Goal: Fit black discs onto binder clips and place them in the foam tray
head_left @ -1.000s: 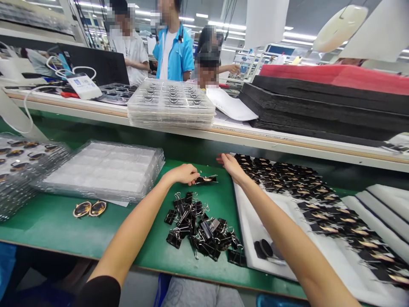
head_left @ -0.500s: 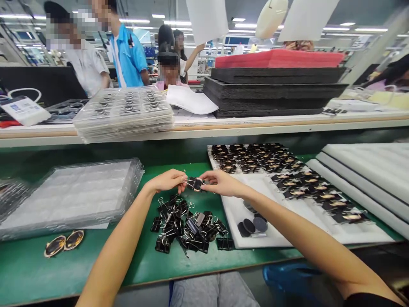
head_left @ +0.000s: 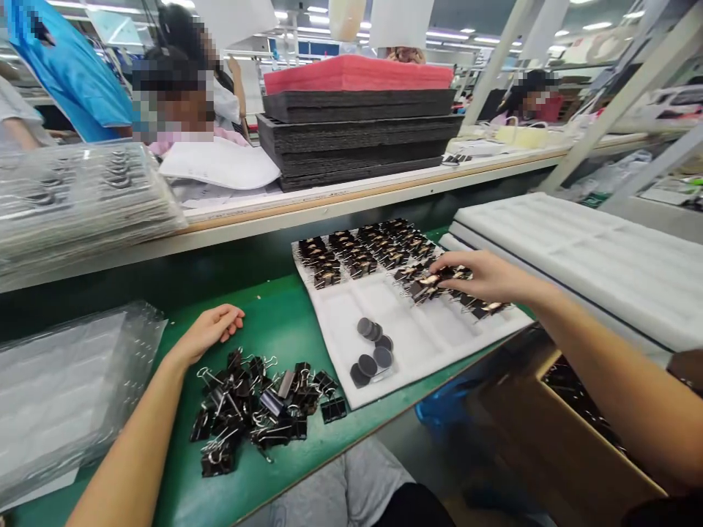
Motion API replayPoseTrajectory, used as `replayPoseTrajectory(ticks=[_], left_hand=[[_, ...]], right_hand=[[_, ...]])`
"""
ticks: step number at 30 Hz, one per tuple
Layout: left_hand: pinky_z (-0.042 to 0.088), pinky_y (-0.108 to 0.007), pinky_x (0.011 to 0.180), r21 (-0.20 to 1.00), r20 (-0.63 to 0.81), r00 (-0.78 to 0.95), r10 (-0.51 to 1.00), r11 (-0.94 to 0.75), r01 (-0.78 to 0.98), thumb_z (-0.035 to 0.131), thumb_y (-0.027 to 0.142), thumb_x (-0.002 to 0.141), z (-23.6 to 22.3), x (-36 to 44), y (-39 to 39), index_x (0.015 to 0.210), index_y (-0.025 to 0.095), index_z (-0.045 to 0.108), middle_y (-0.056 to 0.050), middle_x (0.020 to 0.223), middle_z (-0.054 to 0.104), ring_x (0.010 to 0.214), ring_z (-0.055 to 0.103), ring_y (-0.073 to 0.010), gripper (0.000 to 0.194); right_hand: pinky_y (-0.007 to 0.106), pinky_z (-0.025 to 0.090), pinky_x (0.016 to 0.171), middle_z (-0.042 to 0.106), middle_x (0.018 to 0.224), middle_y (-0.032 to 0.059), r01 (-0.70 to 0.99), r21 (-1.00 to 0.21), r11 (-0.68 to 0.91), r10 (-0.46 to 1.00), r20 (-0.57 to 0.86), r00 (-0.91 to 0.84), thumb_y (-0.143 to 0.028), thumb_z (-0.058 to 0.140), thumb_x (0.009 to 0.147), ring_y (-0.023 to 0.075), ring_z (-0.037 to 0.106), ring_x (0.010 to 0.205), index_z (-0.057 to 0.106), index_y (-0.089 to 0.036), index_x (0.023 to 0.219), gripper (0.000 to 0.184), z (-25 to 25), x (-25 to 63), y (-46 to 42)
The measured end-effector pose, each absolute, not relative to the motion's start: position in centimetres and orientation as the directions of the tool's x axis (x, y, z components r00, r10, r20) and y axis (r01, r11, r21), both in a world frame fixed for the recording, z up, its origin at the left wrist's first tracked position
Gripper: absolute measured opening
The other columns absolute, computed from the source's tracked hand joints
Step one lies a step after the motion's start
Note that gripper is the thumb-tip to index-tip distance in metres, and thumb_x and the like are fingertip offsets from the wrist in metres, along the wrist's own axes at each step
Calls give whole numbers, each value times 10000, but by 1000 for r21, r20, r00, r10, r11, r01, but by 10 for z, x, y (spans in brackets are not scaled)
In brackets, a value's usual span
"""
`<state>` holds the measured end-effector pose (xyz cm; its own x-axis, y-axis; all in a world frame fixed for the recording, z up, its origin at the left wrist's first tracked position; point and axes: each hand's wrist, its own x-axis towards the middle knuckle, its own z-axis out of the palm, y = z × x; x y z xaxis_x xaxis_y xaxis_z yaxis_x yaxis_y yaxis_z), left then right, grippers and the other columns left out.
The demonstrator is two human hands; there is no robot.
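Observation:
My right hand reaches over the white foam tray, thumb and fingers pinched on a black binder clip among the rows there. Rows of similar clips grip small pieces with gold-coloured edges. My left hand rests on the green tabletop with fingers curled and nothing visible in them. Just below it lies a loose heap of black binder clips with silver wire handles. Several dark round discs lie on the tray's near left part.
Clear plastic trays are stacked at the left. White foam sheets lie at the right. On the shelf, black foam blocks carry a red sheet. An open cardboard box stands below the table edge. People are beyond the shelf.
My right hand has carried the binder clip from between both hands over to the tray at the right. My left hand has let go and dropped to the tabletop. The view has turned right.

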<state>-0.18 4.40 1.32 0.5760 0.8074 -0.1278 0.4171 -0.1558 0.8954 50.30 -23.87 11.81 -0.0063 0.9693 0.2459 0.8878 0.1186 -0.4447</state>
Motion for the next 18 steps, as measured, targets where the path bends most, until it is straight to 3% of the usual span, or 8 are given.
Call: replayPoseTrajectory(ticks=[4,9,14,18], left_hand=[[350,-191,471,872,-168,558,813,-141,468,697,715,800,9,2,46,972,189,701,-46,871,644,664,491,-126,553],[331,-186,466,854,-161,513,843,-141,501,682,763,780,12,6,39,926,192,697,-26,833,632,636,469,-113,589],[347,-199,468,842,-157,510,845,-155,516,682,829,729,13,6,38,935,201,705,-18,821,650,624,481,-113,661],[427,-217,491,794,-116,530,840,-242,558,592,919,722,21,7,37,944,264,731,6,813,705,638,561,-130,705]], right_hand=[[429,513,928,782,1072,99,932,-346,108,992,105,-76,-503,650,917,282,714,1032,779,-235,1034,320,89,543,-264],[459,423,900,780,1029,81,975,-222,-11,982,180,52,-492,619,915,315,660,1103,791,-280,1053,306,42,553,-270],[423,349,881,757,1136,94,992,-125,-8,987,159,28,-341,623,937,301,613,1138,775,-265,1106,240,39,547,-266],[424,323,917,693,1231,154,980,135,-147,986,92,136,-145,674,878,311,588,1157,678,-214,1310,438,70,496,-281]])
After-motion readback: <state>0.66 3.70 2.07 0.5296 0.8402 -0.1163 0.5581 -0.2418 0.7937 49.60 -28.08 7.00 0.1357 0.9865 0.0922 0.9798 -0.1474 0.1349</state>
